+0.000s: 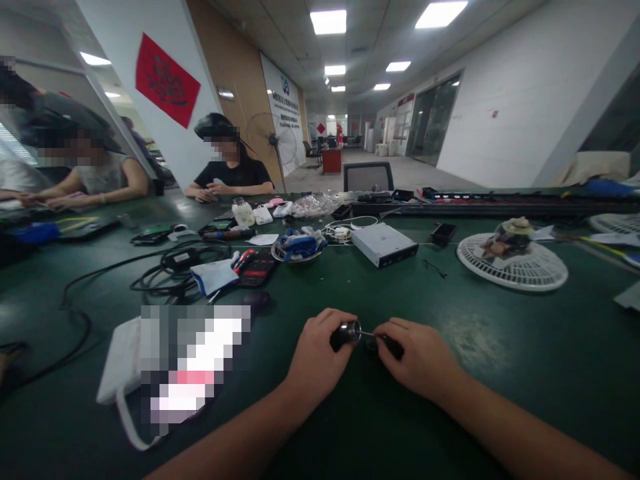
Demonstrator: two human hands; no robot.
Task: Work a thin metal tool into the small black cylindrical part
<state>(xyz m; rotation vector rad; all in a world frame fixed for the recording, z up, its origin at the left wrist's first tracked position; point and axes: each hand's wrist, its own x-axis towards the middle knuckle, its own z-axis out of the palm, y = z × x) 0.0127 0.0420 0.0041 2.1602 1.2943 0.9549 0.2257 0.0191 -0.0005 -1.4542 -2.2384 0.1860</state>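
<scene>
Head view: green worktop (493, 380) beneath my hands.
Left hand (320, 357): fingers clenched around a black-and-chrome cylinder (346, 335).
Right hand (417, 357): fingers grasping a small screwdriver (393, 347).
Screwdriver shaft: its tip touching the cylinder's chrome end.

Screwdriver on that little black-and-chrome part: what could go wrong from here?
1. The thin shaft of the screwdriver, gripped in the right hand, meets the chrome end of the small black-and-chrome cylinder. A slip could scratch the chrome or jab the left hand holding it.
2. The cylinder looks round, so if dropped it could roll across the green table.
</scene>
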